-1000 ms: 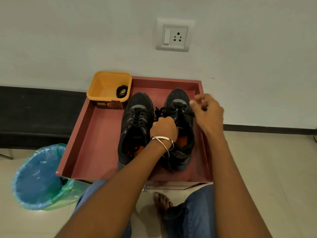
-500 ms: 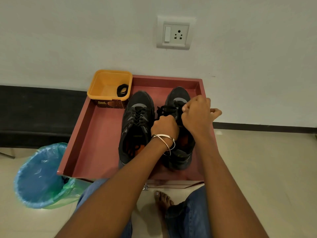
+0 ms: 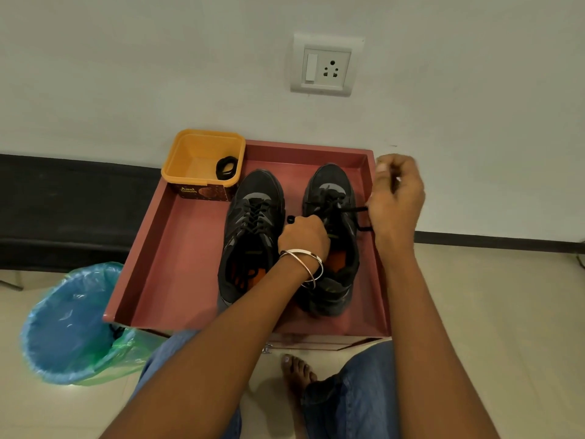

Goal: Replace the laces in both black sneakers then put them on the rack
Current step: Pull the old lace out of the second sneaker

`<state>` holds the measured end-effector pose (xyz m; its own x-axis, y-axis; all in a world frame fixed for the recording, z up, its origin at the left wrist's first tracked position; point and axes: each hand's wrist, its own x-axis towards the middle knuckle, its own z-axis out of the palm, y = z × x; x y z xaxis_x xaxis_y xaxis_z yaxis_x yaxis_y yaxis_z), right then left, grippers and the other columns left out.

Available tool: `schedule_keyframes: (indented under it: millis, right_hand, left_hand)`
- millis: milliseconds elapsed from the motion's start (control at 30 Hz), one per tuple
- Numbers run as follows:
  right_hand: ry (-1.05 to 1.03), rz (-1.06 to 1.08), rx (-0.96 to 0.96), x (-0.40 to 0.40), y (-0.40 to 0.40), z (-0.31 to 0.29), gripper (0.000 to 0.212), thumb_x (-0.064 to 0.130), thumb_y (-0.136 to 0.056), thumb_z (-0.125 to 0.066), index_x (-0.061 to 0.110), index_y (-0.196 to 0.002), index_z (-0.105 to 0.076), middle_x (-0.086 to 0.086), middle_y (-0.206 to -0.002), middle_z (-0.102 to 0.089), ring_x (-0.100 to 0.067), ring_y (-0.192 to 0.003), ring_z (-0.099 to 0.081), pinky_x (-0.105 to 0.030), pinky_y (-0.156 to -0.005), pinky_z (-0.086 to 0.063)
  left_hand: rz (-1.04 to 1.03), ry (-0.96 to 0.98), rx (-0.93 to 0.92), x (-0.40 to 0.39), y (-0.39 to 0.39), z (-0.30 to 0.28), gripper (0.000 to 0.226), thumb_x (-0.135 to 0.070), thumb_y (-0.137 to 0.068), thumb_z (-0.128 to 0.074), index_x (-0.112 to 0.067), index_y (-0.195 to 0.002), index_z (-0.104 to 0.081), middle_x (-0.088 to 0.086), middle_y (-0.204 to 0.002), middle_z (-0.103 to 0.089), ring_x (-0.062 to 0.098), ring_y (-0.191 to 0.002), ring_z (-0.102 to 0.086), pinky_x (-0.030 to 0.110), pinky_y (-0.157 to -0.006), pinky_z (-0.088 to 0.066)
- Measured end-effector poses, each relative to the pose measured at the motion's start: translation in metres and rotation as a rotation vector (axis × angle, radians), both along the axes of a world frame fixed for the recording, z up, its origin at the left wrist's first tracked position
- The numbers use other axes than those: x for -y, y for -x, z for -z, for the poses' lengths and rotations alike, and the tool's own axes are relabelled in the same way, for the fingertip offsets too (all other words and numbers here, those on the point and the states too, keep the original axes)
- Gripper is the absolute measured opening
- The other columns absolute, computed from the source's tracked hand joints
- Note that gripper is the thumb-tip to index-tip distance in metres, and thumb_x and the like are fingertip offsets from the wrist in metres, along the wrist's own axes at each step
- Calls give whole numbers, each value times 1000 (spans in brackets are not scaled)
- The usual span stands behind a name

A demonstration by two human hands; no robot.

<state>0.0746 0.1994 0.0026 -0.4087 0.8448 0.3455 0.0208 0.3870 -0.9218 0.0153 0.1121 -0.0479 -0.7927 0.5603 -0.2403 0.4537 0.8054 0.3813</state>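
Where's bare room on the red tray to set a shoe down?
Free: the tray floor left of the left sneaker, in front of the yellow tub. Crowded: the right side, where the right sneaker sits near the wall, with the left hand and right hand pulling its lace.

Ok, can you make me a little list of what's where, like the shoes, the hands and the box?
left shoe: on red tray, laced
right shoe: beside it, lace half done
left hand: grips lace at right shoe
right hand: pulls black lace out sideways
yellow box: tray's far left corner, black coil inside
bin: floor, left of tray
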Motion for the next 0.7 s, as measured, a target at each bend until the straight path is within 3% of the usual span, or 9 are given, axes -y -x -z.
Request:
schedule_keyframes:
  millis: [133, 200, 367, 500, 633, 700]
  right_hand:
    - [-336, -265, 763, -12, 5, 32, 23, 14, -92, -58, 7, -113, -67, -13, -112, -58, -26, -103, -56, -34, -92, -46]
    - [-382, -305, 943, -9, 10, 37, 28, 19, -93, -57, 8, -116, -67, -17, -116, -58, -32, -106, -56, -39, -93, -48]
    - [-352, -236, 949, -5, 12, 31, 27, 24, -90, -62, 18, -116, -68, -7, -116, -61, -30, -109, -55, -42, -92, -49]
    - [-403, -241, 1010, -3, 8, 18, 37, 24, -90, -64, 37, -125, -60, 4, -133, -46, -23, -127, -32, -44, -100, -27]
    - [-428, -214, 988, -4, 11, 20, 17, 27, -92, -62, 33, -106, -69, 6, -123, -50, -22, -122, -32, -42, -93, -25]
    - [-283, -199, 857, -2, 15, 23, 9, 28, -91, -61, 30, -87, -68, 9, -106, -55, -22, -113, -40, -39, -87, -29]
  left_hand:
    - [12, -2, -22, 1, -1, 2, 26, -20, -96, -48, -4, -116, -57, 19, -118, -57, 40, -107, -57, 44, -77, -48]
    - [13, -3, -23, 0, -1, 2, 26, -20, -97, -48, -4, -116, -57, 19, -117, -57, 40, -106, -57, 43, -76, -49]
    - [11, -8, -12, 0, 0, 2, 25, -20, -96, -48, -4, -114, -57, 19, -115, -57, 39, -104, -58, 42, -74, -48]
    - [2, -7, -6, 0, 0, 2, 26, -22, -96, -48, -6, -115, -57, 18, -115, -57, 39, -105, -58, 43, -75, -49]
    - [-3, -19, -6, 0, -1, 2, 26, -23, -96, -48, -5, -112, -58, 18, -114, -57, 39, -103, -58, 41, -71, -45]
    - [-3, -22, -3, 1, -1, 2, 25, -22, -95, -49, -4, -111, -58, 18, -113, -57, 39, -102, -58, 40, -70, -44]
